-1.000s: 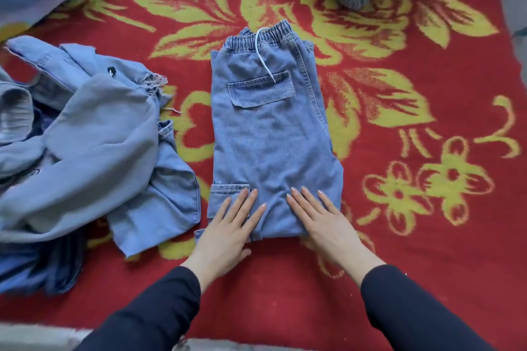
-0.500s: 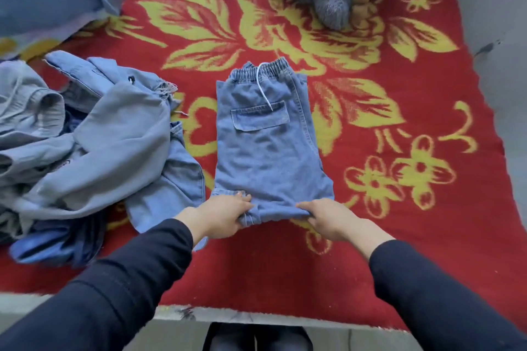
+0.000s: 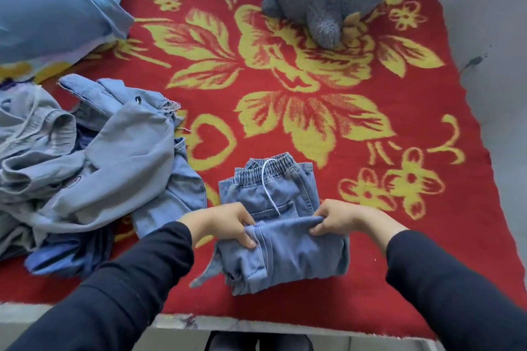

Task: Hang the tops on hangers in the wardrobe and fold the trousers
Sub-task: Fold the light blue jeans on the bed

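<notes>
Both hands, left hand (image 3: 225,222) and right hand (image 3: 340,216), are pinching the folded-over lower edge of the denim trousers (image 3: 285,236) lying on the red blanket (image 3: 370,111), beside 1 heap of tops (image 3: 94,162).

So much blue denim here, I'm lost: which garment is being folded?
The trousers with the white drawstring: the left hand and right hand grip their lifted fold. The other clothes lie heaped, untouched, further left.

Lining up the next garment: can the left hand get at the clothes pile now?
Likely yes, once freed: the clothes pile lies just beside the left hand, nothing between, but that hand grips the denim trousers.
</notes>
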A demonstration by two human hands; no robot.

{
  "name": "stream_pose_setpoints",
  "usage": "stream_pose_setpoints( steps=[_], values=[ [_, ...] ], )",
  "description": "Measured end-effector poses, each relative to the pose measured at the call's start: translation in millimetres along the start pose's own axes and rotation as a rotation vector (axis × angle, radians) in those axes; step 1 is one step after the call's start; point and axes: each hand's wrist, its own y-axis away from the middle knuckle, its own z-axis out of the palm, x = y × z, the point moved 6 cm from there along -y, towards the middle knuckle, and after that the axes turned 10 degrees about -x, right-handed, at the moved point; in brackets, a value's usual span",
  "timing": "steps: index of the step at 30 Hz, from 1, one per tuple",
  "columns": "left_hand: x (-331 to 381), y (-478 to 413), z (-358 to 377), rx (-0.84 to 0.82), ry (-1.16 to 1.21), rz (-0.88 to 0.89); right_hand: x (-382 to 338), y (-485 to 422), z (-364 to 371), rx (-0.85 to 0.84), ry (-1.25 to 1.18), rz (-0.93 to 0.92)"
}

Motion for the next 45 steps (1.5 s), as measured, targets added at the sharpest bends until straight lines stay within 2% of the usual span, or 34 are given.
stream_pose_setpoints(
  steps=[6, 9, 11, 14, 18, 21, 24, 28, 30, 33, 36, 40, 42, 45],
  values=[
    [-24, -7, -99, 0.319, 0.079, -0.009, -29, -24, -83, 0.365, 0.093, -0.117],
    [-31, -23, -126, 0.579, -0.075, -0.053, -26, -50, -102, 0.531, 0.107, -0.091],
    [-29, -38, -128, 0.672, -0.236, -0.103, -21, -68, -103, 0.593, 0.122, -0.065],
    [-37, -69, -117, 0.59, -0.245, -0.097, -9, -94, -101, 0.548, -0.018, -0.021],
    [-56, -96, -112, 0.34, -0.111, -0.142, -2, -123, -102, 0.401, 0.01, -0.007],
    [-64, -108, -115, 0.239, 0.068, -0.145, 8, -138, -99, 0.267, -0.101, 0.02],
    [-65, -115, -118, 0.229, 0.149, -0.124, 9, -145, -100, 0.222, -0.171, 0.021],
    [-64, -116, -120, 0.204, 0.148, -0.136, -1, -143, -104, 0.217, -0.126, 0.031],
    [-61, -113, -119, 0.178, 0.112, -0.17, -8, -136, -101, 0.221, -0.069, 0.048],
    [-51, -104, -113, 0.142, 0.016, -0.224, -15, -115, -88, 0.231, -0.027, -0.02],
    [-40, -78, -95, 0.151, -0.128, -0.241, -16, -78, -71, 0.29, 0.005, -0.108],
    [-26, -38, -46, 0.166, -0.293, -0.099, -17, -30, -34, 0.349, 0.09, -0.173],
    [-21, -20, -20, 0.284, -0.385, -0.077, -23, -12, -11, 0.369, 0.169, -0.186],
    [-15, 13, 18, 0.504, -0.355, -0.087, -39, 13, 12, 0.441, 0.315, -0.205]
  ],
)
